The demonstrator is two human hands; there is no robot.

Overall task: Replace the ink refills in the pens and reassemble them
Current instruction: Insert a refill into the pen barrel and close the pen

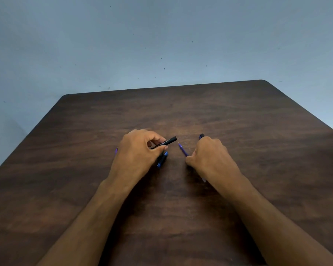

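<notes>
Two parts are up off the wood and about to meet: a black pen barrel (166, 141) and a thin purple ink refill (183, 149). The barrel sits in the left hand (137, 152), whose thumb and fingers curl round its rear half, so that the open end points right and a little away. The refill is pinched in the right hand (209, 154) between thumb and forefinger, tip aimed up and left at the barrel's mouth, with a small gap between the two. A dark pen end (201, 135) also pokes out above the right knuckles; I cannot tell whether that hand holds it or merely covers it. Under the left hand lie blue-and-black pen pieces (162, 159), touching the brown wooden table (238, 116), and a sliver of purple (116, 150) shows at that hand's far left edge.

The step in hand looks like threading a refill into its barrel. The next move calls for lining the slim tip up with the bore, then sliding it straight in; any tilt would likely catch it on the rim. Behind the table rises a pale blue wall (161, 35), lightly speckled.
</notes>
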